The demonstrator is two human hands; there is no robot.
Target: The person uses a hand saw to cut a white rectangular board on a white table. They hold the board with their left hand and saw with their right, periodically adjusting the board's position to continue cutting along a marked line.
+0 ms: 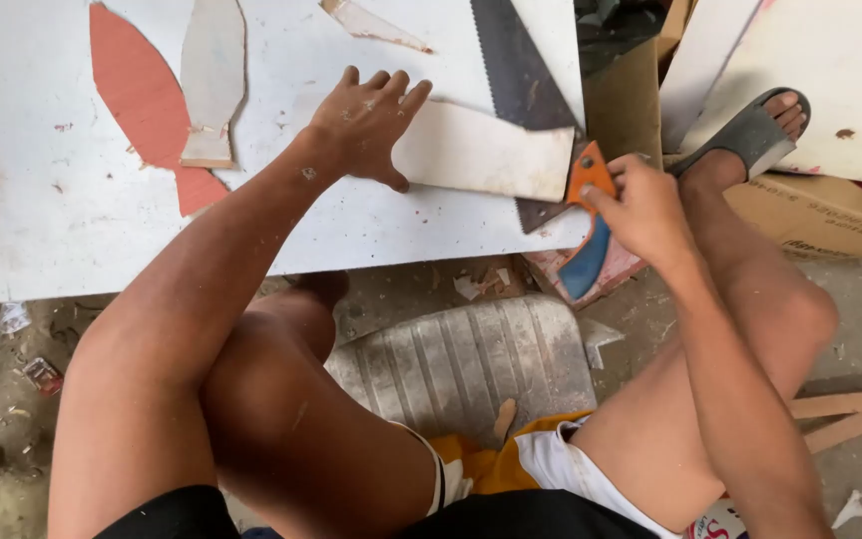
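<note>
My left hand (pixel 366 122) lies flat, fingers spread, on a white board (pixel 72 200) and presses a white offcut strip (pixel 481 152) against it. My right hand (pixel 644 208) grips the orange and blue handle (pixel 588 225) of a hand saw. Its dark toothed blade (pixel 513 62) runs up and away across the board's right edge, next to the offcut. I sit low with both knees bent beside the board.
A red leaf-shaped patch (pixel 142 100) and a pale cut-out piece (pixel 212 75) lie on the board's left part. My sandalled foot (pixel 750 135) rests by another white panel (pixel 850 70) and a cardboard box (pixel 820 215). Scraps litter the concrete floor.
</note>
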